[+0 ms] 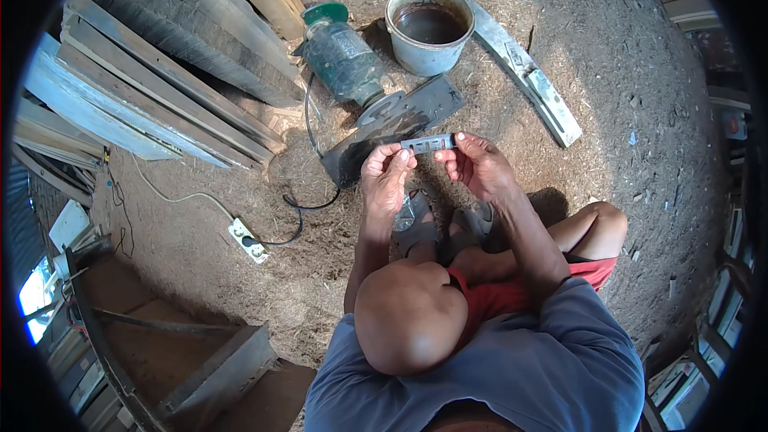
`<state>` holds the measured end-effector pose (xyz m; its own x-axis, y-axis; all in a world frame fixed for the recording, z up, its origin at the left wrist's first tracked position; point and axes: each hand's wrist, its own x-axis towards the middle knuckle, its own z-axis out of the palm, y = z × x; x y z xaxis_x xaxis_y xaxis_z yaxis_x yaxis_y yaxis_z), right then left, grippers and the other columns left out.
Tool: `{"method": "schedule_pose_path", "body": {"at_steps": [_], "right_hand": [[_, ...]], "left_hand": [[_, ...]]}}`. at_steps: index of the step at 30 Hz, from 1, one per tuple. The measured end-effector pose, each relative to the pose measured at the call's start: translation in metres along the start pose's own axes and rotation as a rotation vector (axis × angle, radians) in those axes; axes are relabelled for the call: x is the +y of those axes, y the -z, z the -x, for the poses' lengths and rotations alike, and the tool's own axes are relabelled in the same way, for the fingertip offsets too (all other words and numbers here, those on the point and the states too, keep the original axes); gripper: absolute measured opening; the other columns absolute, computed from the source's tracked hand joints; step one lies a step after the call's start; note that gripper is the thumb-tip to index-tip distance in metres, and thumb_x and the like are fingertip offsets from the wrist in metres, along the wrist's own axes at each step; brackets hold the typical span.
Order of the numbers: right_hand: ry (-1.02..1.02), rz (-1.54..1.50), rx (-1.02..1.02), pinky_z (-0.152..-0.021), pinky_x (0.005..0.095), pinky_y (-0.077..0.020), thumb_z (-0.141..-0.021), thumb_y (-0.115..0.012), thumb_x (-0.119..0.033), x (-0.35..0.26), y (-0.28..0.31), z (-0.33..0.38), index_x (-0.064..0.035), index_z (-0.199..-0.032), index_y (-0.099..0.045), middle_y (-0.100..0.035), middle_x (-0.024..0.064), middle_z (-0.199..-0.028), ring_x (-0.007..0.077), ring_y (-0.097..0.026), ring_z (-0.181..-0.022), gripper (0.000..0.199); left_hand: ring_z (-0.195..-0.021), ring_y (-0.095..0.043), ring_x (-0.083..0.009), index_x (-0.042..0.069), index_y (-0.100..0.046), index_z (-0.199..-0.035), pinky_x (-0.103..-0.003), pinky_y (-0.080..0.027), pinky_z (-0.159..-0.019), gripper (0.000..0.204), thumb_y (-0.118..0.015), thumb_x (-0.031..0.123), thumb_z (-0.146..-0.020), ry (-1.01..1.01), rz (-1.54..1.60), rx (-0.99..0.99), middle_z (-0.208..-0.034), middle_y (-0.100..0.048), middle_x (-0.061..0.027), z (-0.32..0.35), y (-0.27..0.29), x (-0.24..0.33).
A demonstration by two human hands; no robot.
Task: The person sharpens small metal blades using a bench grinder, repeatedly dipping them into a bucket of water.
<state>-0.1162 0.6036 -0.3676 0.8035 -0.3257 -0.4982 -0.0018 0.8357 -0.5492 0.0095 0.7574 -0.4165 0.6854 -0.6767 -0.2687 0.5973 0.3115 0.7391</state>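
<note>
Between my two hands is a small flat grey metal plate [428, 144] with a row of dark slots or marks along it. My left hand [387, 178] pinches its left end between thumb and fingers. At the other end, my right hand [485, 168] grips it with the fingers curled. The plate is held above my feet, just in front of a dark, wet-looking board [352, 152] on the ground. Beyond it lies a green electric grinder [344, 60] with a disc [381, 109] at its near end, over the board.
A white bucket [426, 62] of dark liquid stands beside the grinder. A long grey beam [512, 56] lies to its right. The grinder's black cable runs to a white power strip [248, 240] on the left. Planks [160, 72] lean at the far left; a rusty metal frame [216, 368] sits near left.
</note>
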Motion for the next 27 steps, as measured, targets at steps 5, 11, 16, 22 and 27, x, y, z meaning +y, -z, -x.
{"method": "schedule_pose_path", "body": {"at_steps": [5,11,16,22,27], "right_hand": [[0.139,0.485,0.106,-0.06,0.0215,-0.0447,-0.096,-0.058,-0.011,0.029,0.023,-0.048,-0.0032,-0.094,-0.064,-0.066,0.0027,-0.077,0.0073,-0.055,-0.065,0.01],[0.242,0.814,0.079,-0.068,0.0222,-0.045,-0.092,-0.057,0.003,0.042,0.012,-0.091,0.0008,-0.088,-0.06,-0.06,-0.0002,-0.078,0.0062,-0.05,-0.072,0.006],[0.283,0.866,0.05,-0.069,0.0255,-0.0465,-0.091,-0.06,0.001,0.06,0.02,-0.127,0.0001,-0.089,-0.059,-0.06,0.0021,-0.078,0.0091,-0.051,-0.071,0.002],[0.363,1.291,0.146,-0.076,0.0361,-0.0526,-0.089,-0.065,-0.016,0.056,0.03,-0.156,0.001,-0.102,-0.065,-0.071,0.0157,-0.092,0.0251,-0.067,-0.079,0.022],[0.354,1.375,0.192,-0.079,0.0373,-0.0535,-0.085,-0.068,-0.024,0.059,0.019,-0.175,-0.0011,-0.103,-0.068,-0.071,0.0165,-0.096,0.028,-0.069,-0.086,0.029]], "left_hand": [[-0.077,-0.063,-0.0138,-0.001,-0.059,-0.102,-0.026,-0.054,-0.074,0.012,-0.063,0.002,-0.091,0.01,-0.119,0.098,-0.094,-0.065,-0.0094,-0.006,0.026,-0.018],[-0.071,-0.059,-0.008,-0.002,-0.058,-0.099,-0.02,-0.051,-0.067,0.016,-0.067,0.007,-0.09,0.068,-0.454,0.205,-0.085,-0.064,-0.0063,-0.031,0.065,-0.026],[-0.068,-0.058,-0.0088,-0.003,-0.057,-0.098,-0.02,-0.05,-0.062,0.013,-0.065,0.004,-0.091,0.04,-0.636,0.188,-0.084,-0.065,-0.0073,-0.052,0.089,-0.025],[-0.065,-0.059,-0.0083,-0.002,-0.061,-0.099,-0.02,-0.049,-0.056,0.012,-0.063,0.008,-0.092,0.101,-0.734,0.247,-0.086,-0.067,-0.0072,-0.071,0.077,-0.014],[-0.066,-0.062,-0.0092,-0.001,-0.06,-0.101,-0.021,-0.05,-0.057,0.015,-0.064,0.009,-0.092,0.083,-0.812,0.288,-0.089,-0.067,-0.0085,-0.083,0.094,-0.014]]}}
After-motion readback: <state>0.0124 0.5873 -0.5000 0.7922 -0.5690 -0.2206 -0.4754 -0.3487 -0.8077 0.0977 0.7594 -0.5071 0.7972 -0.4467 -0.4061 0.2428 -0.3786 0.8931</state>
